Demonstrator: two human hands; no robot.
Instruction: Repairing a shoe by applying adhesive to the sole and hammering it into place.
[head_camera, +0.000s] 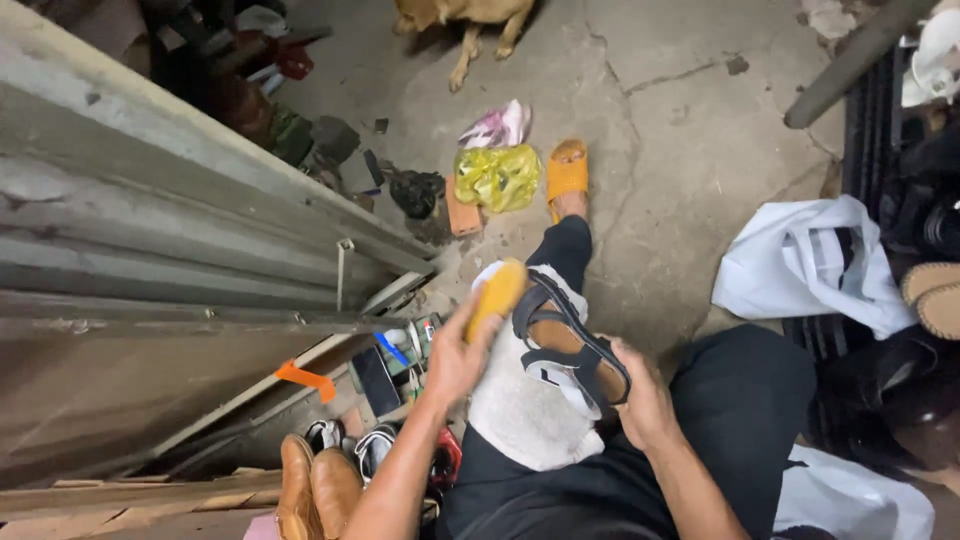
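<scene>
My left hand (455, 355) grips a yellow brush (498, 292) and holds it against the toe end of a dark strapped sandal (565, 335). My right hand (640, 395) clasps the heel end of that sandal from the right. The sandal lies on a whitish cloth (520, 415) spread over my lap. My outstretched leg in dark trousers ends in a foot wearing an orange slipper (567, 172).
Brown leather shoes (315, 490) and other footwear stand at the lower left beside a box of small tools (395, 365). A yellow bag (497, 177) lies ahead on the cracked concrete. White plastic bags (805, 265) lie right. A dog's legs (465, 30) show at the top.
</scene>
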